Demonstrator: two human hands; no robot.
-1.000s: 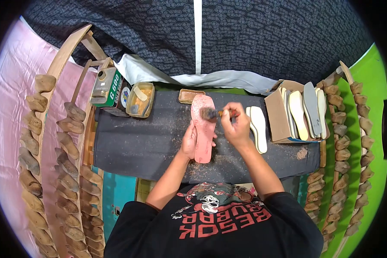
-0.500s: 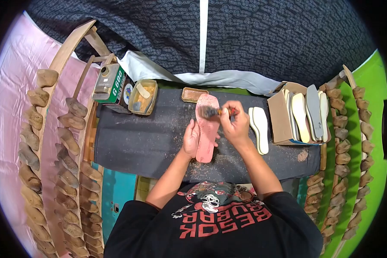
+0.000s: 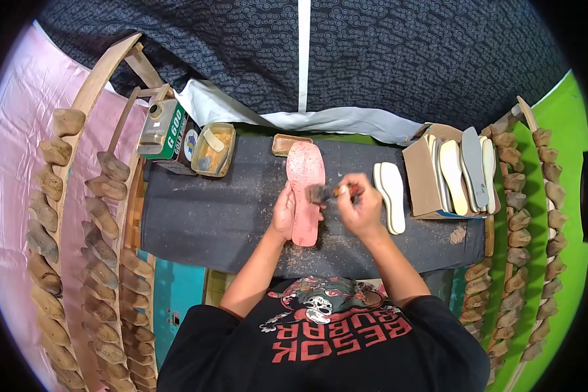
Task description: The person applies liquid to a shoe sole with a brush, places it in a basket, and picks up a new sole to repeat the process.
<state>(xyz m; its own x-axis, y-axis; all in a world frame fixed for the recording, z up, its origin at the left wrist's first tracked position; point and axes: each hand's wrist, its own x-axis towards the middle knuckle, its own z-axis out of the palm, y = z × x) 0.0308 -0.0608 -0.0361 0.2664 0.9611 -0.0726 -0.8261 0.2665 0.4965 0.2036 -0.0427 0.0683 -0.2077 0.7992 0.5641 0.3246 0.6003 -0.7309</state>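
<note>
My left hand (image 3: 284,214) is wrapped round the lower left side of a pink shoe sole (image 3: 305,171), holding it upright over the table with its broad end away from me. Fingertips show at the sole's right edge. In my right hand (image 3: 360,206) a brush (image 3: 319,193) with dark bristles is gripped by its handle. The bristles lie against the right side of the sole near its middle. Dark specks dot the pink surface. To the right of my right hand a pair of cream insoles (image 3: 391,199) lies on the dark cloth.
A cardboard box (image 3: 424,179) of insoles stands at the right. Back left are a G 600 can (image 3: 166,134) and a tub (image 3: 225,166) with a scraper. A small tray (image 3: 282,145) sits behind the sole. Racks of wooden shoe lasts (image 3: 44,245) flank the table; crumbs litter the cloth.
The brush has moved down the sole towards me, from its upper part to its middle right side. The sole and my left hand have shifted slightly left.
</note>
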